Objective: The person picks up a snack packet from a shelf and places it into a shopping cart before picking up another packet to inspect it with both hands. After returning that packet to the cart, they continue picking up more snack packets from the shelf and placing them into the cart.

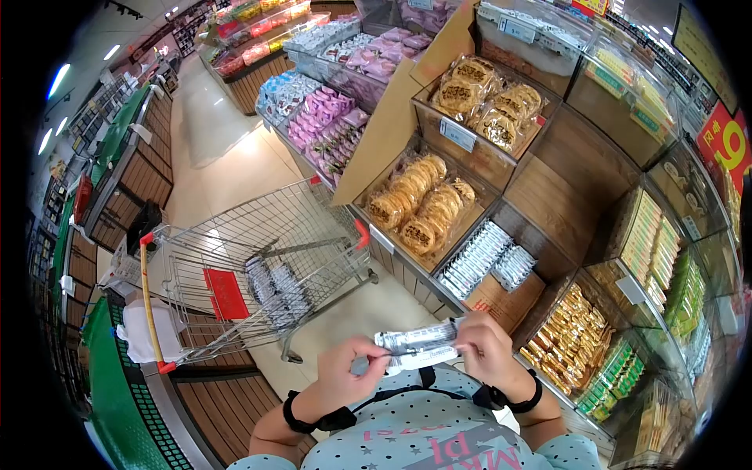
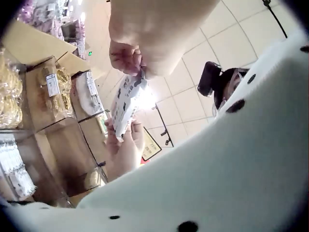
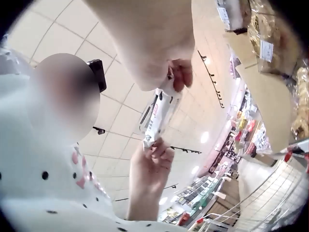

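A white-and-silver wrapped snack packet (image 1: 419, 345) is stretched between both hands in front of the chest, printed with dark small text and marked by a line along its middle. My left hand (image 1: 351, 374) pinches one end between thumb and fingers; my right hand (image 1: 487, 356) pinches the other end. In the left wrist view the packet (image 2: 128, 104) hangs at a slant between the hands. Pink and black print shows on the packet (image 3: 159, 115) in the right wrist view. Similar silver packets (image 1: 487, 254) lie in a shelf bin just beyond the right hand.
To the left stands a wire shopping cart (image 1: 227, 235) with several silver packets (image 1: 276, 291) inside. Bins of round packaged crackers (image 1: 423, 204), gold-wrapped snacks (image 1: 570, 338) and green packets (image 1: 612, 377) line the display at right. A green-edged counter (image 1: 117, 376) stands at lower left.
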Tool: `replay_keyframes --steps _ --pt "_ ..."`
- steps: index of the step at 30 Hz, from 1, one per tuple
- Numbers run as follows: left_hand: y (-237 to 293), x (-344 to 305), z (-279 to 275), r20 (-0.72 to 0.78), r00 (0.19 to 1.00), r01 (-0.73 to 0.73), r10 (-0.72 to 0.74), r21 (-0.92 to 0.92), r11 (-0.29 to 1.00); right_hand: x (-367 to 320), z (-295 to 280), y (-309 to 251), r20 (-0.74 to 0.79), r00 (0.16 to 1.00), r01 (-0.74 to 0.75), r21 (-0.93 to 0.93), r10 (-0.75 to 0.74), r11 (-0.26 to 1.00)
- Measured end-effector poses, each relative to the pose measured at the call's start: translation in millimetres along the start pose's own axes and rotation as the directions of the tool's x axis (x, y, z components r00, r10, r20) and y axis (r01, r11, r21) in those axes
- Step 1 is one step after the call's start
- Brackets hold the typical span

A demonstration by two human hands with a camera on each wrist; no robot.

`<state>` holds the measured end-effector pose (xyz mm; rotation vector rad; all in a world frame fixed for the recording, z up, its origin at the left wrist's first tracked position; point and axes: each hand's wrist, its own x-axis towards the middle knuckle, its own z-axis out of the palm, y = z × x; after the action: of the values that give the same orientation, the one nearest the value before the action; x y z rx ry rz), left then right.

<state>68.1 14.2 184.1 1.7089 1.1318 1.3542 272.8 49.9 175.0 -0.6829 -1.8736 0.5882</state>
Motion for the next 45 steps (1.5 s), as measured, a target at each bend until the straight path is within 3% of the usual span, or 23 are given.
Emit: replay_keyframes --steps 1,3,4,9,15,18,21,24,30,36,38,40,43,45 --pt "-1.2 -2.1 1.1 -0.029 0.992 0.119 -0.122 -0.092 0.989 1.2 0.6 -4.4 0.046 0.989 -0.148 0.098 0.144 0.984" --pt "4.2 3.7 -3.6 0.066 0.964 0.264 -0.256 -0.279 0.923 0.7 1.3 -9.9 0.147 0.916 -0.402 0.299 0.374 0.866" --pt "6.2 6.6 -6.3 0.122 0.942 0.336 -0.313 -0.362 0.869 0.7 1.8 -10.6 0.145 0.914 -0.405 0.359 0.378 0.841" --pt "5.7 5.8 -11.3 0.221 0.895 0.444 -0.388 -0.352 0.824 -0.4 4.1 -12.3 0.164 0.887 -0.445 0.555 0.432 0.703" --pt "3.9 4.4 -10.2 0.197 0.893 0.45 -0.405 -0.387 0.805 -0.8 6.4 -10.1 0.143 0.909 -0.401 0.558 0.392 0.726" --pt "0.3 3.6 -11.4 0.178 0.892 0.452 -0.415 -0.372 0.811 1.0 3.5 -13.8 0.211 0.819 -0.567 0.439 0.534 0.697" --pt "0.1 3.0 -11.1 0.167 0.889 0.457 -0.426 -0.363 0.812 8.1 -2.2 -10.3 0.275 0.88 -0.442 0.171 0.388 0.881" --pt "0.4 3.6 -10.5 0.17 0.885 0.465 -0.434 -0.369 0.805 10.9 -1.8 -12.0 0.293 0.873 -0.441 0.135 0.389 0.887" --pt "-5.3 1.9 -8.6 0.173 0.842 0.531 -0.511 -0.428 0.731 2.4 4.0 -2.0 0.287 0.828 -0.548 0.233 0.482 0.803" --pt "-10.2 5.0 -8.3 0.157 0.814 0.562 -0.559 -0.453 0.692 6.8 6.9 -3.2 0.166 0.942 -0.29 -0.028 0.291 0.957" --pt "-13.1 6.1 -6.9 0.16 0.8 0.573 -0.578 -0.487 0.659 7.9 6.7 -2.6 0.148 0.98 -0.11 -0.16 0.134 0.981" --pt "-21.6 7.2 -5.3 0.168 0.794 0.571 -0.584 -0.536 0.622 7.1 6.5 -0.6 0.19 0.982 0.057 -0.253 -0.008 0.966" --pt "-27.8 7.4 -4.9 0.171 0.824 0.552 -0.54 -0.456 0.698 1.9 3.6 2.0 0.296 0.941 0.264 -0.329 -0.167 0.907" --pt "-20.1 11.7 -7.1 0.317 0.734 0.646 -0.6 -0.598 0.474 2.0 -1.1 -2.3 0.327 0.913 0.366 -0.389 -0.245 0.845"
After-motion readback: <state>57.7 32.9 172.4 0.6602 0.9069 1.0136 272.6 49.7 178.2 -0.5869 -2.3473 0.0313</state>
